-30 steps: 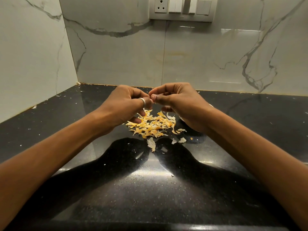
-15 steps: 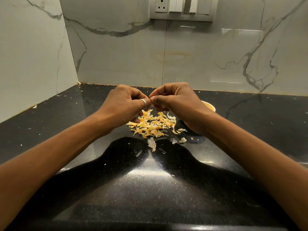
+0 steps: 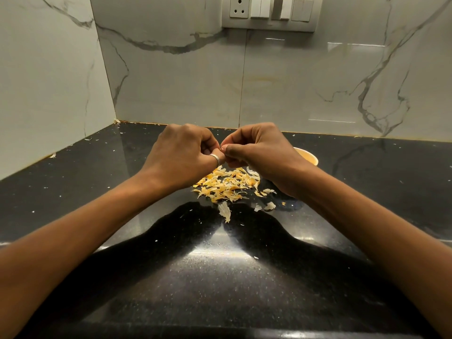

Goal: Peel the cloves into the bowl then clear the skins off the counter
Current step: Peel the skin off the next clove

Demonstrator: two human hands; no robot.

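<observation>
My left hand (image 3: 182, 155), with a ring on one finger, and my right hand (image 3: 261, 150) meet above the black counter (image 3: 220, 277). Both pinch a small clove (image 3: 221, 149), of which only a tiny bit shows between the fingertips. Directly below the hands lies a pile of yellow-white skins (image 3: 227, 185). A few loose skins (image 3: 224, 211) lie nearer to me. A small pale bowl (image 3: 308, 156) stands behind my right wrist, mostly hidden; its contents cannot be seen.
Marble walls meet in a corner at the back left. A switch panel with a socket (image 3: 269, 12) sits high on the back wall. Small skin flakes (image 3: 52, 155) dot the counter along the left wall.
Both hands stay together over the pile with only small finger movements. The bowl's rim now shows behind my right wrist; it was hidden one second ago.
</observation>
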